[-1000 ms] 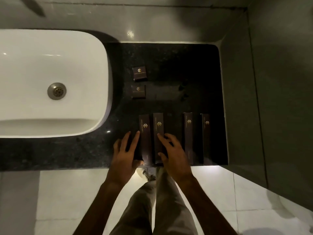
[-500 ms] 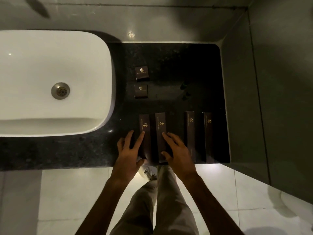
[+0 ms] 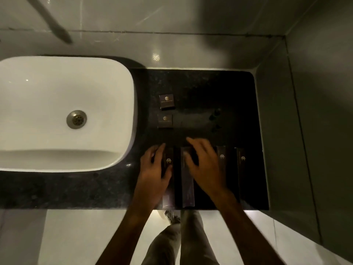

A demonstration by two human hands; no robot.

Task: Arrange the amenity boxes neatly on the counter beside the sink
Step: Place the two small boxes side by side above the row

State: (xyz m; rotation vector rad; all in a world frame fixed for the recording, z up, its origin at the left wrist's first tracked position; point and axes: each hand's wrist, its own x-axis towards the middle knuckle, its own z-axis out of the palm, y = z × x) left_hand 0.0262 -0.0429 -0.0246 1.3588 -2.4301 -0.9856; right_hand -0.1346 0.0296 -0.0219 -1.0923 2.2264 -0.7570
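- Our left hand (image 3: 155, 170): palm down, fingers extended forward and slightly spread, thumb to the inner side, no closed grip.
- Our right hand (image 3: 205, 161): palm down, fingers spread and angled forward-left, motion-blurred, nothing clasped.
- Both forearms bare, reaching up from the bottom of the frame, converging toward the middle.

Grey tiled walls (image 3: 191, 20) (dim), pale floor (image 3: 76, 236)

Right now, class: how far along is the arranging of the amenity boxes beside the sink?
Done: two small boxes lined up by the sink; two long boxes lie parallel at right. In hand: left hand and right hand rest on the other two long boxes. Left: evening the gaps.
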